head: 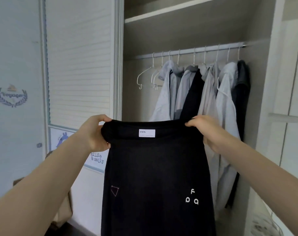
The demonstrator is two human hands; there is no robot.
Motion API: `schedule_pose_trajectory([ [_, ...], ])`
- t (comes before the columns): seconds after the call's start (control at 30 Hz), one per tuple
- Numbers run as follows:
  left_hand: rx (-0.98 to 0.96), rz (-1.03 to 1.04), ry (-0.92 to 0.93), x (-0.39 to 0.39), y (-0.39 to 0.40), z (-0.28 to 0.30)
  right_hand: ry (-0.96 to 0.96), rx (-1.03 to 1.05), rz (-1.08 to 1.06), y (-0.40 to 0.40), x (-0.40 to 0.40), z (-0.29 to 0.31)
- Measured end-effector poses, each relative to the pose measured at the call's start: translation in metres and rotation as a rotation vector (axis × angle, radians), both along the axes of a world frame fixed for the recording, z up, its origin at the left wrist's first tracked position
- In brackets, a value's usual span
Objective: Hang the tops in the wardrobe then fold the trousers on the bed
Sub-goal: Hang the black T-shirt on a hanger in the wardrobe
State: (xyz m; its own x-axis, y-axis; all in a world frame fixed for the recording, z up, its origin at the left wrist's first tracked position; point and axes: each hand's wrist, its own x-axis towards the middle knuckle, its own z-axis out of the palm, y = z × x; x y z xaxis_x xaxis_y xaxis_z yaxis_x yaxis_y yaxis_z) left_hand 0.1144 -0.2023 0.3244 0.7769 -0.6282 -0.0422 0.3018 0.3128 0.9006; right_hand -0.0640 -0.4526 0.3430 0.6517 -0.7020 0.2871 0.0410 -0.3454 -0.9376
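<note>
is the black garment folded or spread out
Spread out. The left hand and right hand grip the black garment at its top corners, and it hangs flat, white label facing the camera.

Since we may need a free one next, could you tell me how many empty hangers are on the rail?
3, bunched at the rail's left end: one leftmost, two overlapping beside it, left of the hung tops. More may hide among those.

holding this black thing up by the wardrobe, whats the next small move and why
Probably free the right hand and reach for an empty white wire hanger on the rail. The left hand and right hand grip the black garment with a white FPA label by its top edge, and it has no hanger in it yet.
</note>
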Motion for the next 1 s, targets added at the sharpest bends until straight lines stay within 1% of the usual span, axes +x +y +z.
schedule_pose_trajectory([
  [0.2, -0.014, 0.096, -0.235, 0.058, -0.014, 0.021, 0.152, -0.112, 0.130, -0.015, 0.073, 0.005],
  [0.27, -0.038, 0.184, -0.276, 0.076, -0.022, 0.028, 0.274, -0.210, 0.161, -0.017, 0.093, 0.008],
  [0.33, -0.059, 0.283, -0.285, 0.095, -0.034, 0.039, 0.463, -0.319, 0.274, -0.015, 0.113, 0.017],
  [0.4, -0.081, 0.337, -0.303, 0.112, -0.051, 0.050, 0.617, -0.419, 0.412, -0.014, 0.132, 0.030],
  [0.47, -0.106, 0.358, -0.325, 0.131, -0.069, 0.060, 0.663, -0.500, 0.501, -0.018, 0.154, 0.047],
  [0.5, -0.112, 0.364, -0.335, 0.138, -0.076, 0.063, 0.638, -0.505, 0.517, -0.019, 0.165, 0.056],
  [0.57, -0.123, 0.368, -0.364, 0.151, -0.093, 0.069, 0.505, -0.467, 0.467, -0.025, 0.192, 0.079],
  [0.67, -0.123, 0.348, -0.400, 0.164, -0.115, 0.076, 0.228, -0.376, 0.300, -0.040, 0.232, 0.118],
  [0.73, -0.116, 0.335, -0.430, 0.174, -0.125, 0.080, 0.034, -0.370, 0.166, -0.054, 0.255, 0.141],
  [0.77, -0.109, 0.329, -0.443, 0.179, -0.130, 0.082, -0.033, -0.395, 0.099, -0.061, 0.266, 0.151],
  [0.83, -0.083, 0.309, -0.474, 0.188, -0.137, 0.085, -0.070, -0.471, -0.010, -0.072, 0.280, 0.167],
  [0.93, -0.042, 0.287, -0.509, 0.199, -0.146, 0.087, 0.005, -0.517, -0.124, -0.084, 0.298, 0.183],
  [1.0, -0.022, 0.280, -0.524, 0.206, -0.152, 0.087, 0.044, -0.519, -0.146, -0.093, 0.313, 0.190],
])
